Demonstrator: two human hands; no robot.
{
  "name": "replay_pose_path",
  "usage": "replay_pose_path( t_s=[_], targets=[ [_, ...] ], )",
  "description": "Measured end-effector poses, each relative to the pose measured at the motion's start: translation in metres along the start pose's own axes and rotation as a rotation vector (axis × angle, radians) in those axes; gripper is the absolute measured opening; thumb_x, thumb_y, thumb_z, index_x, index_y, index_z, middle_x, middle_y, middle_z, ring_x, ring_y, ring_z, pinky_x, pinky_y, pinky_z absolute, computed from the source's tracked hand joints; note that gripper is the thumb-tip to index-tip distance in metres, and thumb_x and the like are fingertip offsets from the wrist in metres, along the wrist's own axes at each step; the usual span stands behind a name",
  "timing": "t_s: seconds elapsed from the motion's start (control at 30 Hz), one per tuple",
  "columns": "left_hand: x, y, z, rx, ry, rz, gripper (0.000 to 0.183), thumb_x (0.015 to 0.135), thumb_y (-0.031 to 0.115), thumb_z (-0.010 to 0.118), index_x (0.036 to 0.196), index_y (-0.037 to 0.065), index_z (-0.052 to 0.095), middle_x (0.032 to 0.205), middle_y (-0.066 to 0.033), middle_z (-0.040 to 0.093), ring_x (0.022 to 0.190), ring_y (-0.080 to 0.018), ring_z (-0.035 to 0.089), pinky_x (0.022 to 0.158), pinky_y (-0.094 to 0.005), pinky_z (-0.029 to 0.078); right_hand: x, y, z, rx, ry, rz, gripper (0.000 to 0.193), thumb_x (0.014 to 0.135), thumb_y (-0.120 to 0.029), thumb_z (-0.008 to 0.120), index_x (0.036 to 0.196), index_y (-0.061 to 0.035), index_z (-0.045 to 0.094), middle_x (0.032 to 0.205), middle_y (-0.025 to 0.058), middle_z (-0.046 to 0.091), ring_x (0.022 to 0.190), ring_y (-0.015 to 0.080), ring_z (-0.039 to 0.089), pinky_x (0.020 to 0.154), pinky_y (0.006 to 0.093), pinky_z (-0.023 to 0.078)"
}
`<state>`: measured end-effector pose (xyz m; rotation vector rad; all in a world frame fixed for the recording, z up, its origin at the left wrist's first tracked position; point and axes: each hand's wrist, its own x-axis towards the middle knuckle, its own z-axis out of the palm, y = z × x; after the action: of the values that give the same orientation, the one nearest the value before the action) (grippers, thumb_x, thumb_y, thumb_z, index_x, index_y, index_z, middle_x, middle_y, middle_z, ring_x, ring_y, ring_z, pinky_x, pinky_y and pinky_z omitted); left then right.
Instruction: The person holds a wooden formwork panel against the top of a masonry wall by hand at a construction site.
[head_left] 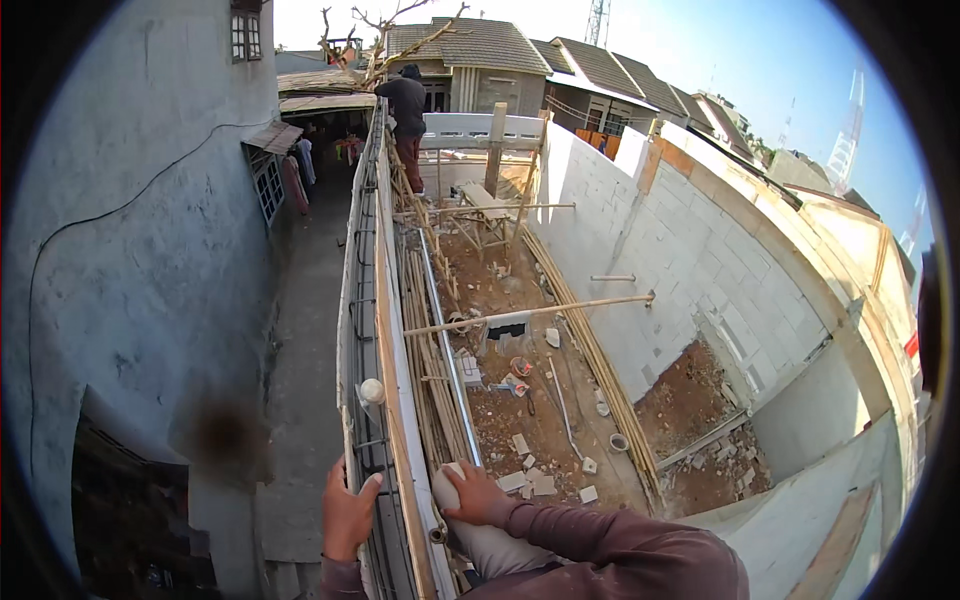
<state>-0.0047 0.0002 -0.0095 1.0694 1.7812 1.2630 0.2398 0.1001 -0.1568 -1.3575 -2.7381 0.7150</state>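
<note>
My left hand (348, 510) straddles the top edge of the left formwork board (346, 432), fingers on its outer side and thumb inside. Between this board and the wooden plank (392, 420) to its right runs a narrow channel with a steel rebar cage (372, 442). My right hand (476, 496) lies over my bent knee, its fingers spread on the light grey trouser leg (505, 552) and holding nothing. A pale rounded lump (372, 391) sits on the channel ahead of my left hand.
A co-worker (405, 105) in dark clothes is at the wall's far end. Bamboo poles (530, 316) cross from the wall to the block wall (690, 260) at right. Far below on the right lies a dirt floor (505, 420) with rubble; an alley (305, 350) runs on the left.
</note>
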Motion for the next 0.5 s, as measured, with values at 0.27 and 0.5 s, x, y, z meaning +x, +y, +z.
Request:
replay_pose_path(
  t_s=[0.27, 0.5],
  targets=[
    [0.000, 0.012, 0.001, -0.052, -0.032, 0.051, 0.053, 0.098, 0.016, 0.072, 0.142, -0.005, 0.053, 0.123, -0.0136, 0.070, 0.107, -0.0219, 0.067, 0.095, -0.0364, 0.053, -0.002, -0.003, -0.007, 0.002, -0.031, -0.004, 0.101, 0.088, -0.058, 0.074, 0.165, -0.0121, 0.027, 0.161, 0.0329, 0.032, 0.140, 0.0536, 0.043, 0.114, 0.0591, 0.041],
    [-0.003, 0.022, 0.000, -0.022, 0.000, 0.083, 0.049, 0.095, 0.011, 0.072, 0.138, -0.006, 0.055, 0.120, -0.0124, 0.071, 0.107, -0.0193, 0.067, 0.096, -0.0341, 0.052, -0.003, 0.001, 0.000, 0.026, 0.005, -0.013, 0.100, 0.088, -0.056, 0.074, 0.165, -0.0136, 0.026, 0.161, 0.0315, 0.032, 0.137, 0.0534, 0.046, 0.110, 0.0602, 0.045]
  ],
)
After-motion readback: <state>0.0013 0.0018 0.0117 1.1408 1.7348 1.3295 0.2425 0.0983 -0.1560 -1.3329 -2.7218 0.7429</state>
